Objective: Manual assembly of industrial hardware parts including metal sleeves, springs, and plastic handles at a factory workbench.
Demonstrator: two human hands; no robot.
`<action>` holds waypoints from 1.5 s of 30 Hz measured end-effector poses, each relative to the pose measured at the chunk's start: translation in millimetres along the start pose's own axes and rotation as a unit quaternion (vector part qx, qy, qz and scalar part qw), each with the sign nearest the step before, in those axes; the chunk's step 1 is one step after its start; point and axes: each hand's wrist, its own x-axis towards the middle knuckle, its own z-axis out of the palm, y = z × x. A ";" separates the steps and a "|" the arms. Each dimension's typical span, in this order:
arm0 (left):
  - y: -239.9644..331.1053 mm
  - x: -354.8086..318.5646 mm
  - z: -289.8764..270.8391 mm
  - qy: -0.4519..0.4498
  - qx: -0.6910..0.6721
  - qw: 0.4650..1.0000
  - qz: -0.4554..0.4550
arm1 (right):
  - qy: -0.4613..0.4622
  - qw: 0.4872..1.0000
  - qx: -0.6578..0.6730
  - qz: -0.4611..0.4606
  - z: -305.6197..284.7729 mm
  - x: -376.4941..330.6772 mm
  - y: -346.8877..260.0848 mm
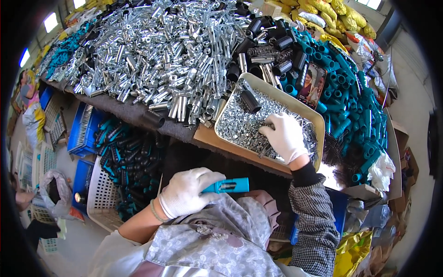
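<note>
The left hand [189, 191] grips a teal tube [242, 184] above the lap; metal shows in its slot, suggesting part-completion, while loose tubes [341, 129] await on the worktop [121, 110]. The right hand [286, 136] curls into the tray [302, 111] of small parts [228, 123], its grip impossible to tell; the tube's left end is covered

The tube [241, 184] is teal, gloves [187, 193] white, sleeve [315, 214] checked.
</note>
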 end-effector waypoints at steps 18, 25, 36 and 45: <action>5.8 18.5 -22.2 0.022 0.152 0.983 0.102 | -0.179 0.921 0.346 -0.024 -30.7 -41.7 -67.5; -2.6 18.5 -11.1 0.044 0.202 0.969 0.135 | -0.160 0.951 0.209 -0.165 -26.0 -58.4 -83.2; 13.3 11.4 -11.2 -0.031 0.036 0.999 -0.025 | -0.065 0.960 0.092 -0.258 -17.0 -87.3 -87.6; 10.1 4.5 6.5 0.042 -0.011 0.996 -0.075 | 0.091 0.987 0.029 -0.128 -15.2 -11.3 -38.5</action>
